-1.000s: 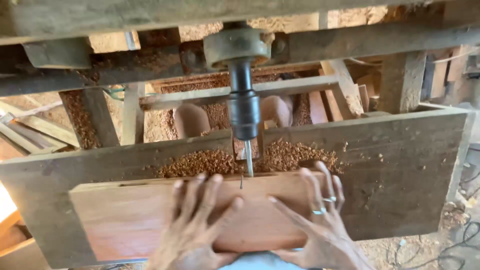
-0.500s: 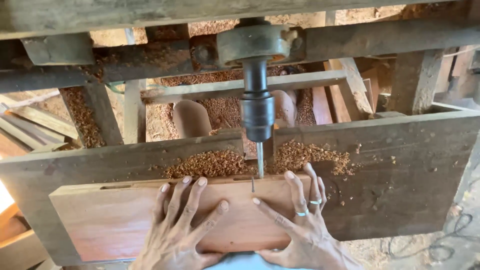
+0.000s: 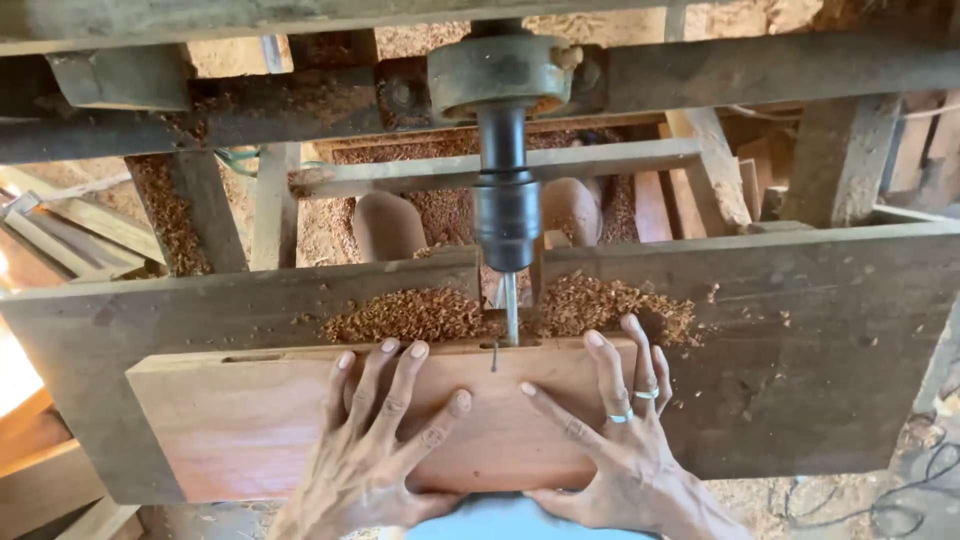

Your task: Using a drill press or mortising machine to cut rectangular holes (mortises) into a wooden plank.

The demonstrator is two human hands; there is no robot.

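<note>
Head view | left hand (image 3: pixel 375 450), right hand (image 3: pixel 610 440) spread flat on reddish board (image 3: pixel 240 430) | drill bit (image 3: pixel 511 305) at board's far edge between hands

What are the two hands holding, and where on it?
Both hands, left hand and right hand, press flat on top of the reddish rectangular wooden board, fingers spread near its far edge; nothing is gripped.

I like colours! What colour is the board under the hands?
Reddish-brown wooden board, seen in the head view.
</note>
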